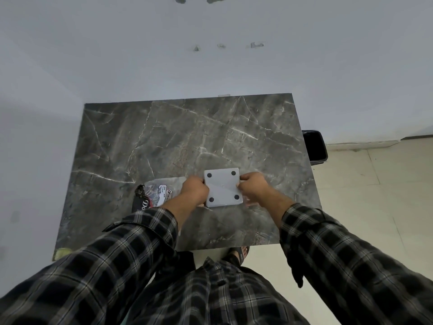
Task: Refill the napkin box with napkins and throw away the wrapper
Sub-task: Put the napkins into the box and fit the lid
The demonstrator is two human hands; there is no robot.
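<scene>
Two bare hands meet at a pale grey napkin box [222, 186] lying upside down on the dark marbled worktop [164, 137], its flat underside turned upward with four small black round feet, one near each corner. The left hand [195, 191] is clenched against the box's left edge, fingers curled round the side and out of sight beneath it. The right hand [252, 184] clasps the right edge in the same way, knuckles up, fingertips tucked at the rim. So each grip is grasping the box, one on either side, and the box sits slightly skewed to the worktop's edges, near the front half of the slab and a little right of centre. Just left of the box, partly under the left wrist, lies the pack of napkins in its wrapper [153, 192], clear plastic with a white printed label and a dark band bearing pale lettering; it rests flat on the stone, and whether it touches the box is hidden by the hand. Both forearms wear sleeves [131, 245] of a dark checked shirt. Beyond the worktop's right edge, on the pale tiled floor [375, 195], stands a black bin [315, 146] against the white wall [210, 55].
</scene>
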